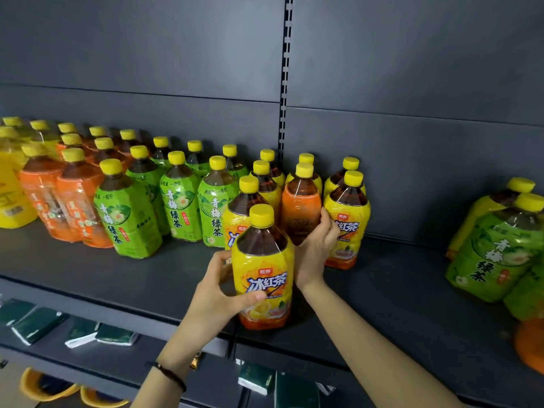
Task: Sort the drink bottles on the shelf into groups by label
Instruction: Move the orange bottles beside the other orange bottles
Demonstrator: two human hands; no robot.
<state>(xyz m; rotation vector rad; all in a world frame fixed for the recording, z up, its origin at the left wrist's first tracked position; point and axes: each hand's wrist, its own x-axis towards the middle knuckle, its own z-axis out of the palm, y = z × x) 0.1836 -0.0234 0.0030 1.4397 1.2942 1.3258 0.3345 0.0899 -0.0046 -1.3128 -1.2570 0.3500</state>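
Front bottle: a yellow-label bottle [263, 269] stands near the front edge of the shelf [117, 275], ahead of the middle cluster.
Its axis: the long axis runs vertical, yellow cap up, orange base on the shelf, printed label facing you.
Left grip [219, 293]: you have it clamped on that front bottle, thumb laid across the lower label and fingers curled round its left side.
Right grip [316, 251]: it reaches past the front bottle, and its fingers curl round the right side of an orange-label bottle [300, 207].
Orange-label bottle: upright, cap up, in the middle cluster, with its plain back side turned toward you.
Neighbour: a second yellow bottle [347, 222] stands just to the right of the orange one, and your right fingers sit between the two.
Behind: more yellow-capped bottles stand upright in the cluster, and another yellow-label one [244, 207] is just behind the front bottle.
Green row [179, 207]: green-label bottles stand left of the cluster, all cap up, several deep toward the back panel.
Orange group [76, 207]: orange-label bottles stand further left, upright.
Far left: bigger yellow bottles [11, 195] are cut off by the frame edge.
Right group [497, 254]: green-label bottles stand well apart at the right, with yellow and orange ones beside them.
Lower shelf: dark green packs [38, 322] lie flat.
Wrist: a dark band [170, 375] circles your left wrist.
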